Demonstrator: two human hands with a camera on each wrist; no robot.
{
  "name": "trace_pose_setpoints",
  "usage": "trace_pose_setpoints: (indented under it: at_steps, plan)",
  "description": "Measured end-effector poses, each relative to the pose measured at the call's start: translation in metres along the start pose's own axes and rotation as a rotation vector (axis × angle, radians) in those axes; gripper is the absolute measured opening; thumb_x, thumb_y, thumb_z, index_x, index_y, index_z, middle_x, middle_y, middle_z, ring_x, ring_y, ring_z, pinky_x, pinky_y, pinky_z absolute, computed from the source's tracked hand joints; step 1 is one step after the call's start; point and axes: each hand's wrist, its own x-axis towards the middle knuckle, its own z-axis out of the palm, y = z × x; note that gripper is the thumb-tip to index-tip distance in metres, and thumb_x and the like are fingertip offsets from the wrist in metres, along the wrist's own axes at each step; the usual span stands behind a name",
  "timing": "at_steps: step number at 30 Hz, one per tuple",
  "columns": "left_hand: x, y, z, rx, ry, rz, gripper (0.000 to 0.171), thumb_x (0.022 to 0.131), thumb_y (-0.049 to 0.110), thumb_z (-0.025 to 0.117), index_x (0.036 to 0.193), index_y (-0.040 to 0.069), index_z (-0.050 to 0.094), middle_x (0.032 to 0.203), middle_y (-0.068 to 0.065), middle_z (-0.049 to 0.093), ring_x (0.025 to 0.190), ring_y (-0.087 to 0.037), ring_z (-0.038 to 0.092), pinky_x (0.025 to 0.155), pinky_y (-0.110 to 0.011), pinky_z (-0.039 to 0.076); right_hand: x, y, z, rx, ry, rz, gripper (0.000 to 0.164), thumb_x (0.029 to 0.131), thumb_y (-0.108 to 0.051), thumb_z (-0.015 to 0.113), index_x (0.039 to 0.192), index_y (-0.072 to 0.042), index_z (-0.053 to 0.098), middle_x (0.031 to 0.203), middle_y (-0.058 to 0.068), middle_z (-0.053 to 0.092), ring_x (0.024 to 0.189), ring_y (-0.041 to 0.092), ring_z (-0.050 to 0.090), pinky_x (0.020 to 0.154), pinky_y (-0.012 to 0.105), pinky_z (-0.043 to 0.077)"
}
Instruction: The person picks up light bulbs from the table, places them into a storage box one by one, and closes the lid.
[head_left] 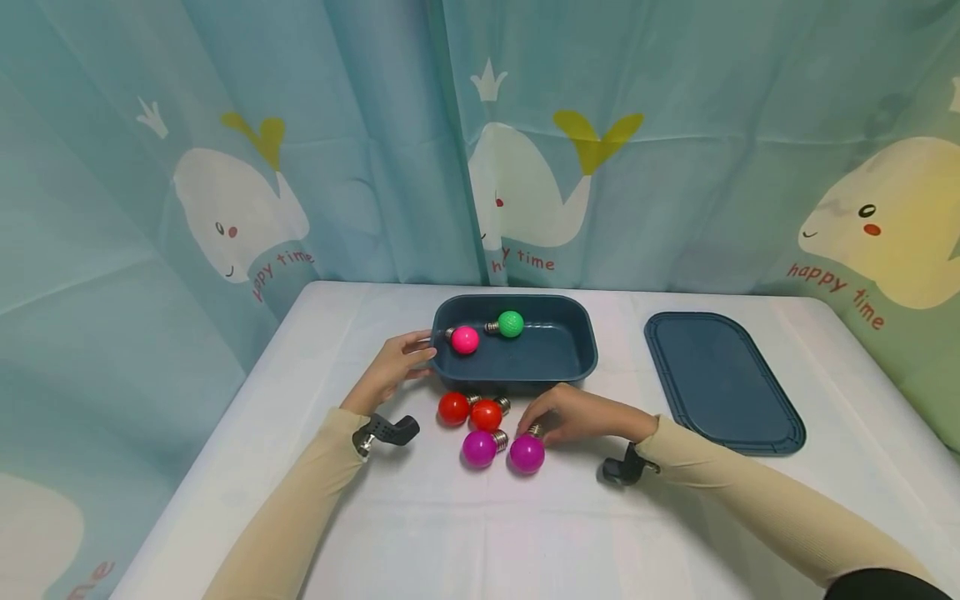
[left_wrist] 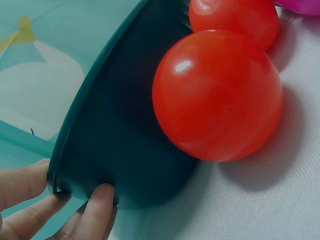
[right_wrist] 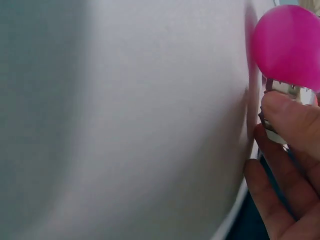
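Note:
My left hand (head_left: 393, 364) grips the left end of a dark blue plastic box (head_left: 555, 354), with fingertips at its rim and outer wall in the left wrist view. Inside the box lie a pink light bulb (head_left: 465, 339) and a green light bulb (head_left: 511, 324). My right hand (head_left: 573, 414) pinches the metal screw base of a purple light bulb (head_left: 527, 455), close to the tabletop; the right wrist view shows the thumb on that base. Beside it lies another purple bulb (head_left: 478, 449). Two red bulbs (head_left: 453, 408) lie just in front of the box.
A dark blue lid (head_left: 723, 379) lies flat on the right side of the white-covered table (head_left: 420, 542). Behind the table hangs a blue-green curtain (head_left: 397, 167) with whale prints. Both wrists wear black straps.

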Motion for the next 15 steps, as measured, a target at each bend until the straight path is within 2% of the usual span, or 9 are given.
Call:
trace_pose_setpoints:
  at_steps: [8, 15]
  plan:
    - [0.001, 0.000, -0.001, -0.001, -0.008, 0.006, 0.049, 0.096, 0.008, 0.051, 0.142, 0.000, 0.038, 0.142, -0.025, 0.043, 0.123, -0.036, 0.051, 0.096, -0.040, 0.050, -0.013, -0.001, -0.005, 0.103, 0.013, 0.093, 0.031, 0.076, -0.006, 0.076, 0.106, -0.010, 0.071, 0.103, 0.003, 0.072, 0.096, 0.009, 0.066, 0.087, 0.023, 0.055]
    - [0.000, -0.001, -0.002, -0.002, -0.012, 0.007, 0.048, 0.096, 0.007, 0.051, 0.141, -0.001, 0.038, 0.141, -0.026, 0.043, 0.121, -0.036, 0.052, 0.096, -0.040, 0.050, -0.020, -0.005, -0.008, 0.156, 0.045, 0.101, 0.031, 0.075, -0.009, 0.077, 0.105, -0.008, 0.071, 0.101, 0.005, 0.072, 0.089, 0.005, 0.065, 0.080, 0.022, 0.057]
